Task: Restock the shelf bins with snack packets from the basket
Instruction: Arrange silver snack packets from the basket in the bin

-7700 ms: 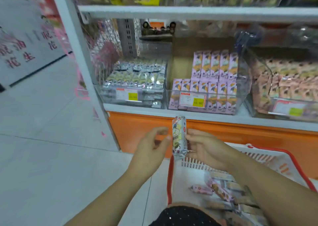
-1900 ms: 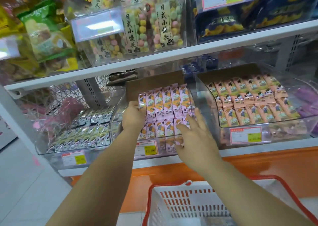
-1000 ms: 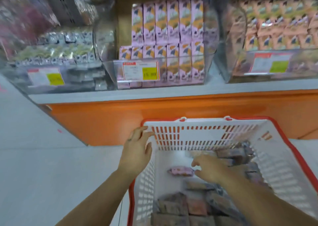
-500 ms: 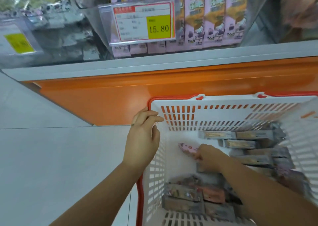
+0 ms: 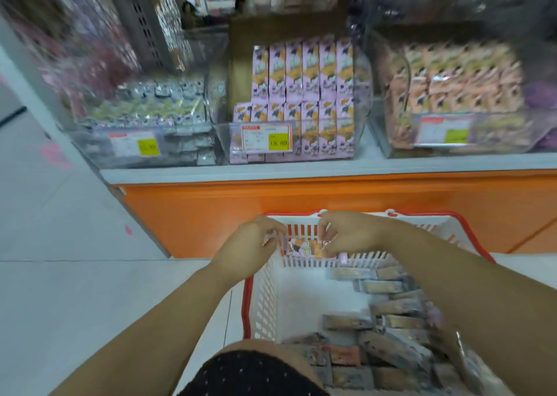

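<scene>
Underfoot, pale tiled floor (image 5: pixel 75 290) filling the left side. Across the top, a white shelf (image 5: pixel 301 169) over an orange base panel (image 5: pixel 211 208), carrying three clear bins side by side. Low and right of centre, a white slatted basket (image 5: pixel 265 299) with a red rim, standing on the floor just in front of the panel, with loose packets (image 5: pixel 391 314) heaped along its right and near sides. On the shelf: left bin (image 5: pixel 96 148) with silvery green packs, too blurred to read; middle bin (image 5: pixel 223 136) packed with upright purple packets (image 5: pixel 301 73) in two rows, printing on them not legible; right bin (image 5: pixel 385 145) with peach-coloured packs, also blurred. At the bottom edge, a patch of black dotted fabric (image 5: pixel 250 374). Above the basket's far rim, left hand (image 5: pixel 250 251) and right hand (image 5: pixel 352 232) close together, fingers of both curled and pinching one snack packet (image 5: pixel 304 248). Packet held lengthwise between the hands, one end in each, level with the basket's far wall and below the middle bin; pink with an orange patch, no lettering readable. On the middle bin's front, a price tag (image 5: pixel 262 139) with a red top strip and a yellow patch reading "15.80". Similar tags on the left bin (image 5: pixel 132 146) and right bin (image 5: pixel 443 130), figures unreadable.
</scene>
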The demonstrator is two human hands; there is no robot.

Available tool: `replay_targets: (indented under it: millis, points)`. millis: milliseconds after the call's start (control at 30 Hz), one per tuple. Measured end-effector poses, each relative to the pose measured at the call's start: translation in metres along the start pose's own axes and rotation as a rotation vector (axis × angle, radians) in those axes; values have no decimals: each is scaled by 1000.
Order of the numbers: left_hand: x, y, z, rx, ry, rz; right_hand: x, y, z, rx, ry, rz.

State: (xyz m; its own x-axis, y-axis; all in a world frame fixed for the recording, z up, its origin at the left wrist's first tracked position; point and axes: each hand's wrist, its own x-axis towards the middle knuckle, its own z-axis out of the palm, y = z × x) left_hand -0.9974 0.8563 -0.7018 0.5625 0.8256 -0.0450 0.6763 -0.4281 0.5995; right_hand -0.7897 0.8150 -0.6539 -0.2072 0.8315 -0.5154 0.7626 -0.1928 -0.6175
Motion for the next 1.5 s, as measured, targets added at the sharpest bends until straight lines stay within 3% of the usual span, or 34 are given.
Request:
replay_targets:
  millis: [133, 300, 367, 433, 567, 767, 933, 1033, 1167, 1400, 1500]
  points:
    - [-17, 42, -42, -305, 132, -28, -41, -39, -29, 28, 76, -81]
    - [-35, 85, -78, -667, 593, -237, -77, -77, -47, 197, 366, -205]
    - [-39, 98, -83, -922, 585, -281, -75, -87, -46, 379, 494, -256]
    - [-41, 113, -85, -1118, 463, -282, -68, -96, -39, 540, 581, -288]
    - [-28, 131, -91, -1211, 508, -183, -58, -120, -30, 600, 711, -382]
    - [10, 126, -123, -1019, 590, -180, -50, -115, -61, 468, 628, -438]
    - [73, 108, -156, -435, 678, -255, -31, -76, -68, 58, 708, -248]
    - [108, 99, -164, -140, 679, -291, -23, -63, -69, -123, 752, -236]
    - [145, 90, -161, 55, 669, -327, -19, -59, -72, -158, 750, -234]
    - [178, 70, -156, 195, 625, -452, -12, -51, -76, -143, 756, -293]
    - [182, 64, -152, 324, 562, -397, -10, -49, -77, -140, 778, -315]
